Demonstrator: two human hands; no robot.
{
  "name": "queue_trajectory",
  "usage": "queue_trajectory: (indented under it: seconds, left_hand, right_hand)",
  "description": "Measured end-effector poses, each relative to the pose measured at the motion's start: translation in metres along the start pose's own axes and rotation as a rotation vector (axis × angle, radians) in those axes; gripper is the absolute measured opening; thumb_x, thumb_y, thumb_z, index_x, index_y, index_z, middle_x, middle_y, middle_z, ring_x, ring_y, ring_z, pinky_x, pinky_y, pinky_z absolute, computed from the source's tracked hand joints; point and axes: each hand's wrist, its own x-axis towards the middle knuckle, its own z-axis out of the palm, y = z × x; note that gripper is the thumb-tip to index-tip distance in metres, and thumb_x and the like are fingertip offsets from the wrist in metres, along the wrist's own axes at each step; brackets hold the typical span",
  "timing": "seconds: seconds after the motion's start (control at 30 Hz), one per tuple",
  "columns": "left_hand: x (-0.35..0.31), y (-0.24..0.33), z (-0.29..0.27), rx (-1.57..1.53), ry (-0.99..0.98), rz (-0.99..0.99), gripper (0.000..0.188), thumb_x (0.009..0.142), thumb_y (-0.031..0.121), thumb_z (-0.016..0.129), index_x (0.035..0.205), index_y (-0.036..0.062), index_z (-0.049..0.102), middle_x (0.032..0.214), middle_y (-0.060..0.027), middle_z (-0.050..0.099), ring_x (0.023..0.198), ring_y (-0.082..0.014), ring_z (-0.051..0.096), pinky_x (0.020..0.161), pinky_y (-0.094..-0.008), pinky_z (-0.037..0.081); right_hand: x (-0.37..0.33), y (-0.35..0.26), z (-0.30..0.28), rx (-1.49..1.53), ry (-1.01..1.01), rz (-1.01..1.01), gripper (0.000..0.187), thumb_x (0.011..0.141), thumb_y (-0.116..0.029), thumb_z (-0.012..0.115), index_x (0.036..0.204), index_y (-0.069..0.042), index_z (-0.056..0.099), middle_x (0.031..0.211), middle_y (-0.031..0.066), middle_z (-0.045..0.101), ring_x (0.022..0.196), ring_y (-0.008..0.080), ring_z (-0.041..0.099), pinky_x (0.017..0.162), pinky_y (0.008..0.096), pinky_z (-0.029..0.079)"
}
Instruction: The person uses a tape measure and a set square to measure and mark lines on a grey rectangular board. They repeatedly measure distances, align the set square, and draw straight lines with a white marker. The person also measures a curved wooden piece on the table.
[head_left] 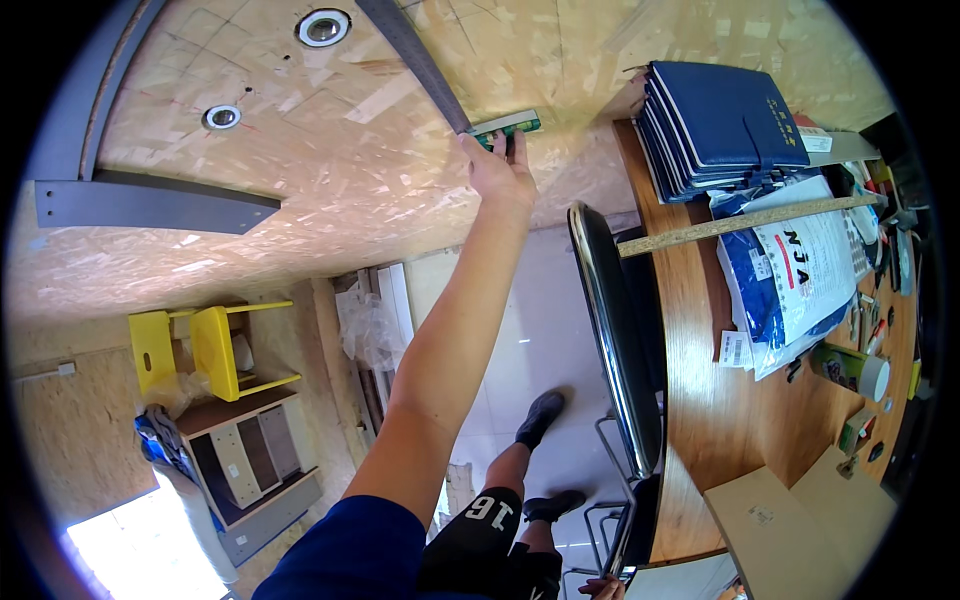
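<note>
Left hand [502, 172] up at top centre of frame, fingers pinching small green block [527, 122] with pale edge, against wood-chip board [370, 140]; long grey strip [418, 60] slants down to it from top edge; right hand [603, 588] at bottom edge, partly cut off, cannot tell its fingers' state; blue notebooks [725, 115] stacked on wooden surface [690, 340], upper right

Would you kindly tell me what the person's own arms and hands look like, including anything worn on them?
The left hand wears no glove, and no watch shows at its wrist. The forearm is uncovered, up to a plain, short, dark blue sleeve. The right hand barely shows at the lower edge; it looks ungloved, its sleeve out of view.
</note>
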Motion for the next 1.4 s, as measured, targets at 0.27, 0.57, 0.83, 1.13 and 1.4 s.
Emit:
queue_trajectory:
  seconds: [0.27,0.57,0.83,1.13,1.4]
  left_hand:
    - [-0.002,0.001,0.0,0.002,0.003,-0.001,0.054,0.102,0.049,0.051,0.142,0.0138,0.042,0.132,-0.0071,0.045,0.121,-0.0206,0.051,0.104,-0.0409,0.055]
    - [-0.005,-0.002,-0.002,-0.01,-0.056,0.017,0.054,0.104,0.048,0.049,0.144,0.0125,0.039,0.139,-0.0076,0.043,0.128,-0.0218,0.048,0.107,-0.0404,0.053]
    - [0.004,-0.004,-0.003,0.013,-0.029,0.02,0.056,0.102,0.047,0.053,0.143,0.0124,0.038,0.133,-0.0112,0.045,0.124,-0.0235,0.05,0.106,-0.0413,0.053]
    - [0.008,0.005,-0.013,0.111,-0.108,0.018,0.055,0.102,0.05,0.053,0.143,0.0155,0.039,0.132,-0.0136,0.045,0.124,-0.0302,0.048,0.108,-0.046,0.05]
    - [0.01,0.086,-0.032,0.381,-0.099,0.374,0.054,0.092,0.033,0.075,0.13,0.0131,0.043,0.117,-0.0134,0.058,0.11,-0.0278,0.059,0.095,-0.0509,0.056]
  right_hand:
    - [0.004,0.022,-0.006,-0.037,0.013,0.017,0.038,0.107,-0.032,0.047,0.111,0.004,0.059,0.086,0.0135,0.07,0.065,0.0192,0.065,0.059,0.0303,0.054]
    - [-0.001,0.029,-0.012,-0.092,0.04,0.029,0.036,0.107,-0.032,0.05,0.109,0.002,0.059,0.085,0.0128,0.068,0.066,0.0204,0.065,0.059,0.0316,0.055]
    - [0.003,0.025,-0.008,-0.016,0.015,0.055,0.039,0.107,-0.035,0.048,0.109,0.003,0.059,0.086,0.0132,0.067,0.067,0.0202,0.064,0.061,0.0327,0.055]
    - [0.009,0.011,-0.004,-0.06,0.046,-0.028,0.039,0.108,-0.032,0.047,0.108,0.004,0.06,0.084,0.0126,0.067,0.068,0.0178,0.062,0.059,0.0309,0.055]
    - [0.014,0.018,-0.007,0.011,0.109,-0.018,0.033,0.107,-0.028,0.049,0.106,0.003,0.06,0.085,0.0127,0.067,0.065,0.0168,0.06,0.059,0.03,0.054]
